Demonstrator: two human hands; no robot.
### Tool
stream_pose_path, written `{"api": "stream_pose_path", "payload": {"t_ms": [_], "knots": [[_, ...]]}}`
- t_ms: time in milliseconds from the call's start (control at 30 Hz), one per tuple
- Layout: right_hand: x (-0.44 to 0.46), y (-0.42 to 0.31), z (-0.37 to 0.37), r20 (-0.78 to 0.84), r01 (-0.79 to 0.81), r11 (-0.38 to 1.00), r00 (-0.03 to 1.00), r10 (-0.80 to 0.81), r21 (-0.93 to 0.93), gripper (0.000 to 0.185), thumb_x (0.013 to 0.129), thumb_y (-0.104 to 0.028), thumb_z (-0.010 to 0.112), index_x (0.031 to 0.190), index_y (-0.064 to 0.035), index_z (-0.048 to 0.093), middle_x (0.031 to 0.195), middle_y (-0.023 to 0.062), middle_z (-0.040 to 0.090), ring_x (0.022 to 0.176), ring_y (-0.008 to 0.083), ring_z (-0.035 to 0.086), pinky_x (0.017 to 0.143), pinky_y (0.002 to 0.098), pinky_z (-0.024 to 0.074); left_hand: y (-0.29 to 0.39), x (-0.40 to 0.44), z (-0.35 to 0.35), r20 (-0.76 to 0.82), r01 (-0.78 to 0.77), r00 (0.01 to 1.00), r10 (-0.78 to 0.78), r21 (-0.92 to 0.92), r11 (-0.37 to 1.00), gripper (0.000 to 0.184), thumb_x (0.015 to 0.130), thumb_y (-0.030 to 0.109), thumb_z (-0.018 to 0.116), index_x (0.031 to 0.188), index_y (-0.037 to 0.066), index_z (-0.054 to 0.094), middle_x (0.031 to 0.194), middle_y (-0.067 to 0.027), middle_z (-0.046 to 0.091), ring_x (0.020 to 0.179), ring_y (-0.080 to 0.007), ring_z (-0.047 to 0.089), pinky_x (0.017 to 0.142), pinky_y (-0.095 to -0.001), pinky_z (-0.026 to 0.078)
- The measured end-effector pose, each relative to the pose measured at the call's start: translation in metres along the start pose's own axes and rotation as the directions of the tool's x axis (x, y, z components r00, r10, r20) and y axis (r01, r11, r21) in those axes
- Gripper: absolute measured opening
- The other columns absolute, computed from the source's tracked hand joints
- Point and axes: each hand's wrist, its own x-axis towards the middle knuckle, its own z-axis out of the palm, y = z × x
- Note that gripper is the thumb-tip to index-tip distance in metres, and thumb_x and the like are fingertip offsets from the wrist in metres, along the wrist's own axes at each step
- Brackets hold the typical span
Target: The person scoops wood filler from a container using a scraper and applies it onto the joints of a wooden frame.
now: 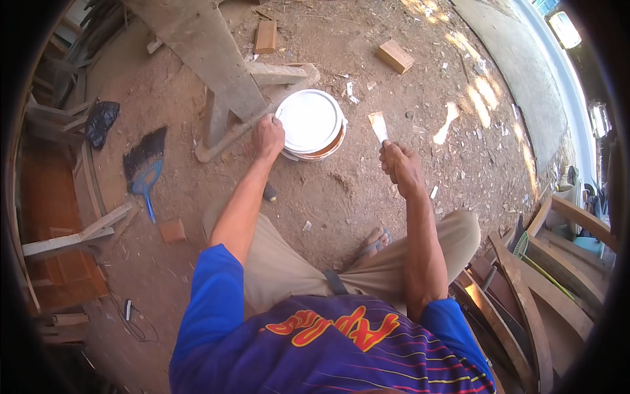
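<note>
A white round lid (307, 121) lies tilted over a bucket (321, 155), leaving a crescent of orange-brown contents or inner wall showing at the near right. My left hand (268, 136) is closed on the lid's left edge. To the right, my right hand (401, 165) grips a putty knife (378, 126), its blade pointing away from me and smeared with something orange-brown. The blade is apart from the bucket. The putty knife's handle is mostly hidden in my fist.
A wooden bench or trestle (220, 59) stands just beyond the bucket at left. Wood blocks (396, 56) lie on the littered dirt ground. A blue-handled broom (146, 167) and a black plastic bag (102, 123) are at left. Timber pieces (525, 308) are piled at right.
</note>
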Motion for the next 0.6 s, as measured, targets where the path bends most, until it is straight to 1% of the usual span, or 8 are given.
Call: {"api": "stream_pose_path", "payload": {"t_ms": [67, 100, 167, 300, 400, 467, 533, 600], "knots": [[-0.014, -0.011, -0.008, 0.029, 0.037, 0.997, 0.999, -0.039, 0.069, 0.032, 0.096, -0.038, 0.065, 0.090, -0.0069, 0.065, 0.069, 0.0012, 0.059, 0.052, 0.0049, 0.049, 0.041, 0.0203, 0.0297, -0.001, -0.009, 0.001, 0.006, -0.130, 0.991, 0.130, -0.005, 0.991, 0.025, 0.093, 0.018, 0.055, 0.099, -0.002, 0.068, 0.104, -0.0298, 0.068, 0.100, -0.0402, 0.066, 0.087, -0.0515, 0.051], [-0.005, -0.004, 0.033, 0.094, 0.025, 0.983, 0.995, -0.043, 0.180, 0.032, 0.096, -0.038, 0.065, 0.090, -0.0069, 0.065, 0.069, 0.0012, 0.059, 0.052, 0.0049, 0.049, 0.041, 0.0203, 0.0297, -0.019, 0.011, -0.044, -0.030, -0.151, 0.987, 0.155, 0.119, 0.981, 0.025, 0.093, 0.018, 0.055, 0.099, -0.002, 0.068, 0.104, -0.0298, 0.068, 0.100, -0.0402, 0.066, 0.087, -0.0515, 0.051], [-0.013, -0.020, -0.001, 0.046, 0.032, 0.992, 0.998, -0.038, 0.118, 0.032, 0.096, -0.038, 0.065, 0.089, -0.0070, 0.065, 0.069, 0.0008, 0.059, 0.051, 0.0044, 0.048, 0.040, 0.0199, 0.0277, 0.006, -0.019, -0.016, 0.047, -0.212, 0.977, 0.210, 0.057, 0.976, 0.024, 0.092, 0.015, 0.055, 0.101, -0.005, 0.065, 0.105, -0.0287, 0.067, 0.098, -0.0434, 0.066, 0.084, -0.0522, 0.051], [0.003, -0.030, 0.007, 0.024, 0.124, 0.975, 0.991, -0.131, 0.185, 0.030, 0.097, -0.035, 0.064, 0.091, -0.0049, 0.065, 0.073, 0.0027, 0.060, 0.058, 0.0076, 0.051, 0.047, 0.0226, 0.0353, 0.020, -0.023, -0.021, -0.034, -0.233, 0.971, 0.237, 0.087, 0.968, 0.024, 0.092, 0.014, 0.056, 0.105, -0.005, 0.063, 0.107, -0.0277, 0.067, 0.099, -0.0454, 0.065, 0.084, -0.0519, 0.051], [-0.008, -0.044, 0.005, 0.035, 0.172, 0.977, 0.983, -0.178, 0.128, 0.031, 0.097, -0.034, 0.062, 0.091, -0.0035, 0.065, 0.071, 0.0018, 0.058, 0.056, 0.0062, 0.047, 0.044, 0.0228, 0.0303, 0.007, -0.034, -0.013, 0.098, -0.061, 0.994, 0.049, 0.125, 0.990, 0.032, 0.094, 0.023, 0.057, 0.115, 0.000, 0.064, 0.110, -0.0250, 0.068, 0.103, -0.0427, 0.066, 0.089, -0.0517, 0.050], [0.006, -0.045, 0.009, -0.043, 0.134, 0.948, 0.991, -0.127, 0.289, 0.029, 0.098, -0.032, 0.063, 0.092, -0.0030, 0.066, 0.075, 0.0020, 0.059, 0.060, 0.0069, 0.052, 0.045, 0.0230, 0.0327, 0.017, -0.017, -0.020, 0.095, 0.029, 0.995, -0.035, 0.069, 0.997, 0.038, 0.093, 0.031, 0.058, 0.120, 0.004, 0.065, 0.114, -0.0237, 0.069, 0.110, -0.0396, 0.065, 0.096, -0.0508, 0.050], [0.001, -0.054, 0.005, 0.046, 0.132, 0.930, 0.987, -0.157, 0.344, 0.029, 0.097, -0.031, 0.064, 0.093, -0.0016, 0.066, 0.075, 0.0026, 0.061, 0.062, 0.0091, 0.056, 0.050, 0.0232, 0.0387, -0.003, -0.016, -0.010, 0.047, 0.015, 0.999, -0.018, 0.069, 0.998, 0.048, 0.094, 0.035, 0.058, 0.131, 0.004, 0.060, 0.122, -0.0241, 0.066, 0.118, -0.0411, 0.061, 0.101, -0.0506, 0.047], [-0.015, -0.050, 0.005, 0.053, 0.128, 0.920, 0.986, -0.158, 0.369, 0.029, 0.098, -0.030, 0.064, 0.094, -0.0017, 0.066, 0.075, 0.0029, 0.062, 0.061, 0.0097, 0.056, 0.051, 0.0232, 0.0396, -0.006, -0.041, -0.018, 0.076, 0.025, 0.997, -0.028, 0.036, 0.999, 0.053, 0.096, 0.038, 0.059, 0.134, 0.002, 0.057, 0.124, -0.0235, 0.066, 0.118, -0.0405, 0.061, 0.103, -0.0497, 0.045]]}}
